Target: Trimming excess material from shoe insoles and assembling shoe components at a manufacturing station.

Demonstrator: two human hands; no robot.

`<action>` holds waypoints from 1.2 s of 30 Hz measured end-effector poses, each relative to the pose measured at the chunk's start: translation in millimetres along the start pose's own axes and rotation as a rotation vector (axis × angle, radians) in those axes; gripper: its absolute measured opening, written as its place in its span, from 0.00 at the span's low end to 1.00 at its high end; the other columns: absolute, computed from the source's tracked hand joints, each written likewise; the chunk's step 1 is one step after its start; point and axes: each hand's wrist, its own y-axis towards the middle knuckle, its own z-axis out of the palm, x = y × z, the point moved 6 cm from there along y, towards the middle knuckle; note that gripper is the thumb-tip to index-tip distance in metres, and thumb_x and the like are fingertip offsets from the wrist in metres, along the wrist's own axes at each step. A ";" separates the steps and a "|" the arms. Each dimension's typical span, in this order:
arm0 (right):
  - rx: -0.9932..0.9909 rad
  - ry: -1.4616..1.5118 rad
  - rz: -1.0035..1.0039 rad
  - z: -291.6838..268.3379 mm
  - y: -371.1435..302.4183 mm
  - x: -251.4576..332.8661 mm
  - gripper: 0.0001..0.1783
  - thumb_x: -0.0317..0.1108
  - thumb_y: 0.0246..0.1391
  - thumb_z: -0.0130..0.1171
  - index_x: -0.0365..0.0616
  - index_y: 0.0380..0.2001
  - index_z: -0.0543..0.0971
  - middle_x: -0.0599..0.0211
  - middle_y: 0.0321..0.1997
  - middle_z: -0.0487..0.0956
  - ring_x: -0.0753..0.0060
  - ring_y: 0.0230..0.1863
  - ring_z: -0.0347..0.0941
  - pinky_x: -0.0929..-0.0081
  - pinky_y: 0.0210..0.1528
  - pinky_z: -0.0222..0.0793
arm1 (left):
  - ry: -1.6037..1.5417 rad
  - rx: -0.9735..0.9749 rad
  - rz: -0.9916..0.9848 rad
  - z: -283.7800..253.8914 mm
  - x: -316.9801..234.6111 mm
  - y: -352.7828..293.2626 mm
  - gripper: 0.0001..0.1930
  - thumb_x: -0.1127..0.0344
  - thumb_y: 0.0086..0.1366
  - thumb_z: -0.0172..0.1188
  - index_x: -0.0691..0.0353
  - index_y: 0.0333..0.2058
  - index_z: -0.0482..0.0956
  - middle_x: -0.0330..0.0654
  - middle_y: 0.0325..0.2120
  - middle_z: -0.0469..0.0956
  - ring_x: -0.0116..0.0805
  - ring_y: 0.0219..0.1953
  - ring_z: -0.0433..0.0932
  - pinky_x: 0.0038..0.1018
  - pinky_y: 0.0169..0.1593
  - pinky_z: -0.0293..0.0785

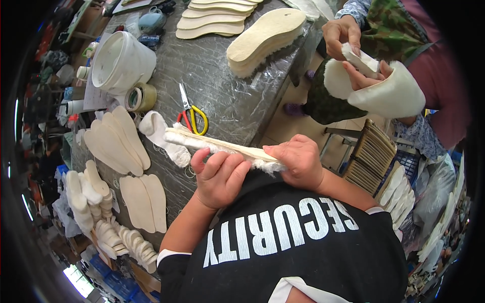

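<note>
Between my two hands is a cream insole with white fleece (222, 146), held edge-up in front of my chest. My left hand (220, 177) closes its fingers on the fleecy side near the middle. With thumb and bent fingers, my right hand (298, 160) pinches the right end. Just beyond the insole's left end lie scissors (189, 111) with one red and one yellow handle. A white fleecy piece (164, 137) rests on the table left of the insole, partly behind it.
Insole stacks lie on the plastic-covered table (207, 65): one thick fleecy stack (265, 38) at its far right, fanned flat insoles (118, 141) at left. A white bucket (124, 63) and tape rolls (141, 97) stand far left. A co-worker's hands (348, 43) hold white fleece at right.
</note>
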 end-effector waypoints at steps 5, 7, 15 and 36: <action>0.001 -0.003 -0.032 -1.7 -1.5 4.4 0.20 0.22 0.30 0.62 0.45 0.35 0.80 0.68 0.28 0.82 0.70 0.25 0.78 0.73 0.25 0.61 | 0.015 -0.027 -0.044 -2.2 -3.3 3.6 0.07 0.65 0.48 0.61 0.51 0.29 0.81 0.28 0.34 0.78 0.27 0.41 0.71 0.41 0.58 0.54; 0.005 -0.001 -0.034 -1.9 -2.8 5.1 0.21 0.22 0.30 0.62 0.45 0.35 0.80 0.68 0.28 0.83 0.70 0.25 0.78 0.73 0.24 0.61 | 0.012 -0.026 0.010 -3.4 -6.7 4.4 0.07 0.65 0.48 0.61 0.51 0.30 0.81 0.28 0.34 0.78 0.27 0.41 0.71 0.41 0.58 0.54; -0.016 -0.084 -0.085 -3.5 -0.7 8.2 0.15 0.23 0.38 0.57 0.47 0.34 0.80 0.73 0.32 0.83 0.76 0.30 0.80 0.75 0.25 0.60 | -0.171 -0.028 -0.064 -1.7 -4.7 8.7 0.06 0.71 0.52 0.60 0.52 0.26 0.72 0.30 0.30 0.78 0.32 0.34 0.74 0.41 0.54 0.59; -0.008 0.020 -0.098 -2.6 6.5 9.8 0.13 0.32 0.36 0.66 0.49 0.31 0.81 0.75 0.24 0.81 0.72 0.24 0.77 0.70 0.32 0.67 | -0.424 -0.068 -0.085 0.7 -2.6 9.3 0.07 0.77 0.55 0.59 0.59 0.27 0.70 0.40 0.34 0.81 0.38 0.37 0.81 0.42 0.53 0.69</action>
